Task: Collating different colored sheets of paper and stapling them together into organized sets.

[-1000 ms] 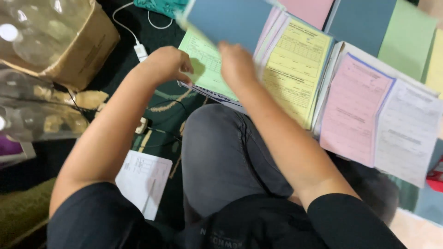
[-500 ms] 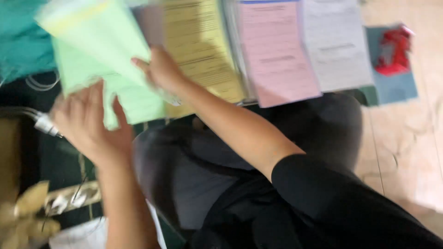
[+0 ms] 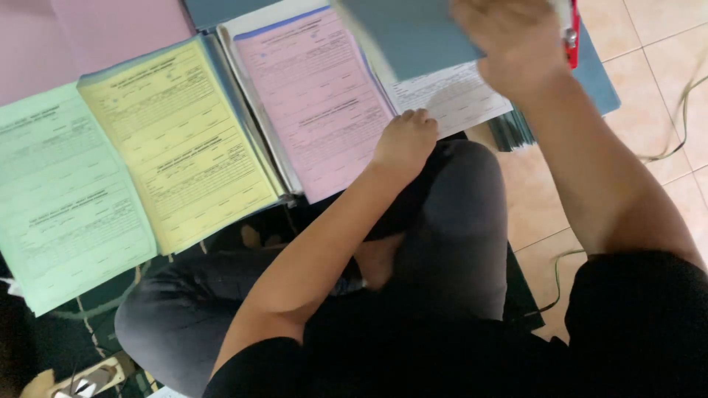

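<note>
Four stacks of printed forms lie side by side in front of my crossed legs: green (image 3: 63, 214), yellow (image 3: 181, 144), pink (image 3: 313, 96) and white (image 3: 450, 96). My left hand (image 3: 404, 140) sits with curled fingers on the near edge of the white form, next to the pink stack. My right hand (image 3: 516, 44) is raised and blurred above the white stack, gripping a blue-grey folder cover (image 3: 413, 33) that hides most of the sheet beneath.
Pink paper (image 3: 88, 37) lies at the far left. A red object (image 3: 571, 33) rests on a blue folder (image 3: 597, 70) at the right. A cable (image 3: 678, 110) runs over the tiled floor. A dark patterned mat (image 3: 81, 332) and a power strip (image 3: 81, 379) lie near left.
The view swung from the green stack to the pink and white stacks. Both hands left the green sheets; the left now rests on the white form, the right lifts a blue-grey cover.
</note>
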